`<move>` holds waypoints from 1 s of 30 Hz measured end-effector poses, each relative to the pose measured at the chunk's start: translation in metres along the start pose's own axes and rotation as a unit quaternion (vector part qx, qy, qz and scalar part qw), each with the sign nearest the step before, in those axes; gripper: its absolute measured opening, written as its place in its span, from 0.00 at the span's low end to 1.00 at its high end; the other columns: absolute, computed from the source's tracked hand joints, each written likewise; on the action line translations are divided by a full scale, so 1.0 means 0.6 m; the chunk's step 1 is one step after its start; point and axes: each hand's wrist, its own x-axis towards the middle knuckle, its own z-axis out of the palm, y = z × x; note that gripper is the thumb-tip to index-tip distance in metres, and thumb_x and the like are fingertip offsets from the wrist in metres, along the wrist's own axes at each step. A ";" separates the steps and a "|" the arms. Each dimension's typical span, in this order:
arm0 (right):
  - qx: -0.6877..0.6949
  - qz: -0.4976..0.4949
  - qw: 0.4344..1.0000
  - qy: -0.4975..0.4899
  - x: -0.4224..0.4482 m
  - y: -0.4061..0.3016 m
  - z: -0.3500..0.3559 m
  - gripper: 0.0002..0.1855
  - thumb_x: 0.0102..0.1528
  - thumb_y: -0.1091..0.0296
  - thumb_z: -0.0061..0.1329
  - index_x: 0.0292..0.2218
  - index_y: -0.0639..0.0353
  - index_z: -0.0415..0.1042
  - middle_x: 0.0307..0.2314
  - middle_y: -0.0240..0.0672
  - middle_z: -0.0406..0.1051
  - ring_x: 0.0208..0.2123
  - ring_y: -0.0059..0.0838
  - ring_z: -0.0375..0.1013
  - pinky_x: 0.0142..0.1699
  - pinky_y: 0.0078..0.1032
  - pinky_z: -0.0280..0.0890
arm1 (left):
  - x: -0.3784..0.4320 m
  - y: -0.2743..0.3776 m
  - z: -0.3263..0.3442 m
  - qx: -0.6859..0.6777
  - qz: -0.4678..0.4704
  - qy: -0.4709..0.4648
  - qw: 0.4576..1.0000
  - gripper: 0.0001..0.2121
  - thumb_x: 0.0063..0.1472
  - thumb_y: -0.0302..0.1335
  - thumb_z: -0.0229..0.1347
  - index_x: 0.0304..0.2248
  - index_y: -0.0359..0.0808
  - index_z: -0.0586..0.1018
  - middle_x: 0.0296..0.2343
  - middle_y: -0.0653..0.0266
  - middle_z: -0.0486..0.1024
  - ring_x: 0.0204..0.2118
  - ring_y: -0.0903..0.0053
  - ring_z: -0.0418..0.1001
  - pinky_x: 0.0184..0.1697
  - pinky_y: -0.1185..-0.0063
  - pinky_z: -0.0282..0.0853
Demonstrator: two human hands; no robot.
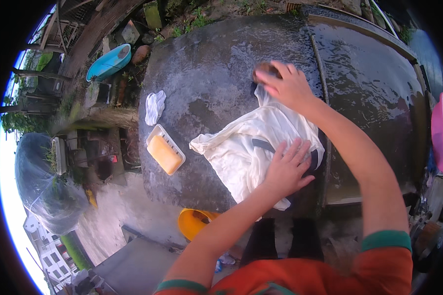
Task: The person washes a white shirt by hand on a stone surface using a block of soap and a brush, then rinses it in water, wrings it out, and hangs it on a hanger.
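A wet white garment with dark bands (240, 129) lies spread and wrinkled on a wet stone slab (214, 62). My left hand (289, 166) rests on it with fingers apart, pressing the cloth near a dark band. At the garment's far end, my right hand (289, 83) holds a brown scrubbing brush (266, 70), slightly blurred; its bristles are hidden. To the left of the garment, a yellow bar of soap (165, 155) lies tilted in a white plastic soap dish (158, 129). A small crumpled white cloth (155, 107) sits beyond the dish.
A water-filled basin (365, 110) adjoins the slab on the right, behind a raised divider (320, 70). A pink plastic tub (441, 129) stands at far right. Below the slab's near edge is a yellow bucket (192, 225). A blue basin (109, 63) lies beyond the left edge.
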 end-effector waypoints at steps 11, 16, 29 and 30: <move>0.220 0.394 0.830 0.326 -0.174 0.221 -0.038 0.21 0.55 0.61 0.43 0.48 0.60 0.64 0.38 0.38 0.70 0.38 0.24 0.69 0.43 0.20 0.61 | -0.030 0.000 -0.123 -0.704 -0.390 0.368 0.466 0.14 0.61 0.27 0.43 0.46 0.32 0.63 0.42 0.61 0.67 0.44 0.72 0.67 0.48 0.72 0.64; 0.516 0.511 0.621 0.295 -0.254 0.221 -0.052 0.25 0.54 0.60 0.45 0.50 0.63 0.61 0.35 0.36 0.70 0.36 0.24 0.69 0.40 0.19 0.64 | -0.111 0.004 -0.096 -0.680 -0.446 0.344 0.469 0.12 0.59 0.24 0.46 0.42 0.29 0.64 0.39 0.57 0.68 0.40 0.72 0.69 0.43 0.75 0.68; -0.146 0.298 0.941 0.070 0.085 0.020 0.031 0.21 0.55 0.54 0.40 0.51 0.30 0.59 0.51 0.42 0.56 0.49 0.43 0.60 0.48 0.45 0.57 | -0.147 0.000 -0.019 -0.308 -0.392 0.161 0.851 0.11 0.54 0.27 0.51 0.20 0.30 0.65 0.14 0.60 0.65 0.14 0.74 0.65 0.17 0.78 0.60; -0.124 0.330 0.935 0.036 0.108 0.023 0.029 0.20 0.54 0.54 0.40 0.50 0.31 0.61 0.50 0.42 0.57 0.49 0.42 0.59 0.48 0.46 0.57 | -0.149 -0.001 -0.022 -0.318 -0.407 0.159 0.841 0.11 0.53 0.28 0.51 0.20 0.30 0.65 0.16 0.54 0.65 0.17 0.65 0.65 0.21 0.74 0.60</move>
